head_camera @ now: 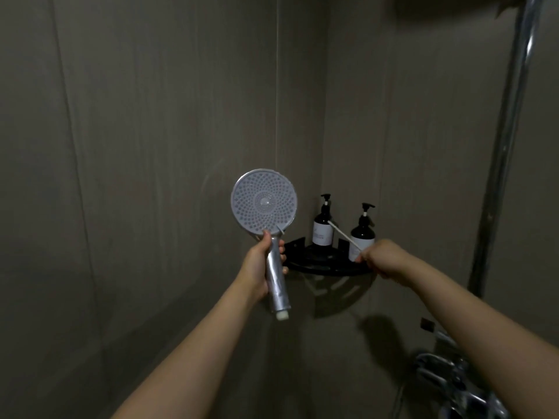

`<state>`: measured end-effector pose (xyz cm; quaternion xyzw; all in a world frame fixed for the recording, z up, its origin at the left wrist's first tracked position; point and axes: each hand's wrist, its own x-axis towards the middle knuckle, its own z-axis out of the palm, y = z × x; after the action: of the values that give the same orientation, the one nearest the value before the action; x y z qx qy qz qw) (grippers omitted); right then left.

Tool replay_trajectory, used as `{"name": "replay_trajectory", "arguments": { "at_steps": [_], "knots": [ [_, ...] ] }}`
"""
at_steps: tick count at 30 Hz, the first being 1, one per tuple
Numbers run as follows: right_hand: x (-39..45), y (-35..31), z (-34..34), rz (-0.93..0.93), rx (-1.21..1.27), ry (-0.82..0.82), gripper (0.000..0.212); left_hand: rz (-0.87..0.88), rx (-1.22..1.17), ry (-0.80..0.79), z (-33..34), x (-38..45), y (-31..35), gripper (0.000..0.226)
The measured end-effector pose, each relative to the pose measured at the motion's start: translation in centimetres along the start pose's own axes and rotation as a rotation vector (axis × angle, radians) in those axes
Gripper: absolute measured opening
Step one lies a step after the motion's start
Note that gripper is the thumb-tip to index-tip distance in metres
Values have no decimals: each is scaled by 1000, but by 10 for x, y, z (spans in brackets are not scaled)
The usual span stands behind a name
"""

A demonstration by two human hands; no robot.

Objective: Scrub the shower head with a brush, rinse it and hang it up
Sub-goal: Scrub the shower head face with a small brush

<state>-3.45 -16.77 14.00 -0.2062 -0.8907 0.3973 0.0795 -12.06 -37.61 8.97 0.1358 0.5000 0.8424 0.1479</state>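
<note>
A round shower head (262,204) with a chrome handle faces me, its nozzle plate upright, with no hose attached at its lower end. My left hand (260,267) grips the handle just below the plate. My right hand (381,258) pinches the end of a thin white brush (343,234), which slants up to the left in front of the two bottles. The brush is well to the right of the shower head and apart from it.
A black corner shelf (326,264) holds two dark pump bottles (323,225) (362,232). A chrome riser pipe (511,122) runs up the right wall, with the mixer valve (453,376) at the lower right. Grey wall panels surround the corner.
</note>
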Motion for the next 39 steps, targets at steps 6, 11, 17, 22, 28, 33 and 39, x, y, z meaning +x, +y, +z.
{"name": "replay_trajectory", "arguments": {
  "at_steps": [6,11,17,22,28,33,39],
  "knots": [
    [73,-2,9,-62,79,99,16,26,63,13,3,42,-8,42],
    [139,0,33,-89,99,101,19,24,36,12,2,89,-14,45],
    [195,8,75,-82,-103,91,36,23,54,8,5,132,-19,51],
    [212,3,88,-8,-295,-72,11,36,32,-15,11,152,-11,53],
    [218,6,96,-22,-391,-127,30,19,40,-45,13,160,-12,53],
    [215,4,91,-34,-471,-127,29,7,49,-45,12,158,-17,52],
    [200,1,85,-331,-114,115,38,-1,42,-69,8,144,-13,53]
  ]
}}
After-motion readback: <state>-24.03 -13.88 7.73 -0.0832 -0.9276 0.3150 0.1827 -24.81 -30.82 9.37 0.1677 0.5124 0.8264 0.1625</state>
